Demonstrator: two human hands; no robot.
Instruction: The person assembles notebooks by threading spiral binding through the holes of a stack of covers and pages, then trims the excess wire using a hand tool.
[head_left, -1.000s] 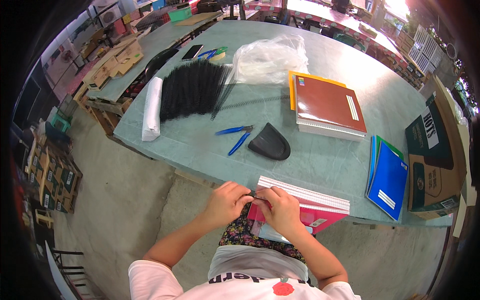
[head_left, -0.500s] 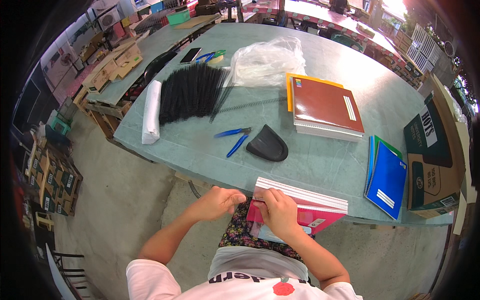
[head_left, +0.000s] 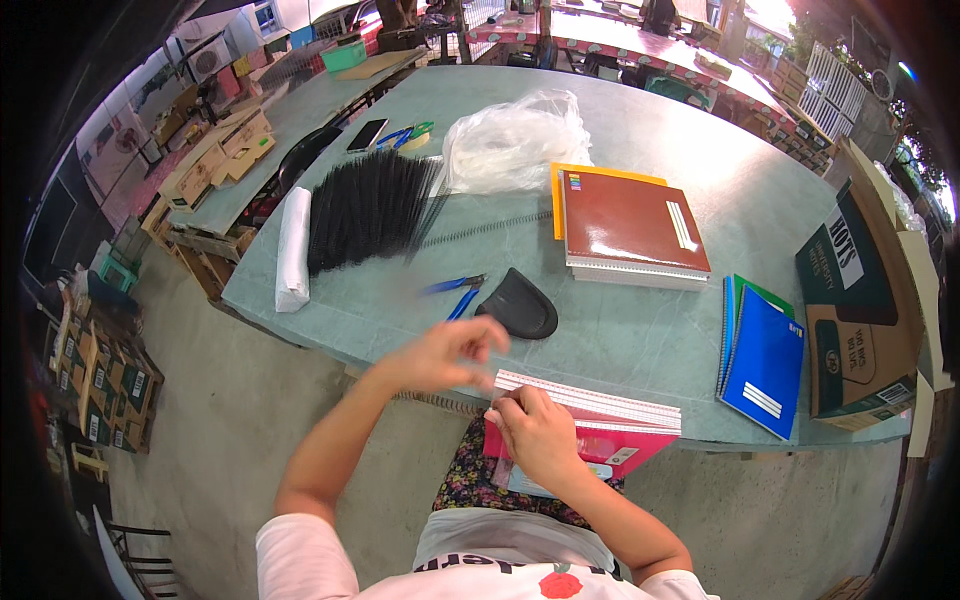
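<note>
A stack of pink-covered notebooks (head_left: 640, 447) leans at the table's near edge, punched white page edges facing up. My right hand (head_left: 538, 428) is closed on its left corner, fingertips pinched there; what lies under them is hidden. From that corner a thin dark spiral coil (head_left: 435, 402) sticks out to the left, below my left hand (head_left: 450, 357). That hand is raised and somewhat blurred, fingers curved and apart, with nothing visible in them. Just beyond it lie blue-handled pliers (head_left: 463, 290) and a black curved pouch-like piece (head_left: 520, 303).
Many black spiral coils (head_left: 365, 210) lie beside a white roll (head_left: 293, 250). Farther back are clear plastic (head_left: 515, 140) and a phone (head_left: 367, 135). Brown-covered notebooks (head_left: 630, 222) are stacked right of centre. Blue and green notebooks (head_left: 765, 370) lie near a cardboard box (head_left: 850, 320).
My left hand has lifted up and away from the notebook corner, its fingers spreading. My right hand stays at the corner. The view has shifted slightly.
</note>
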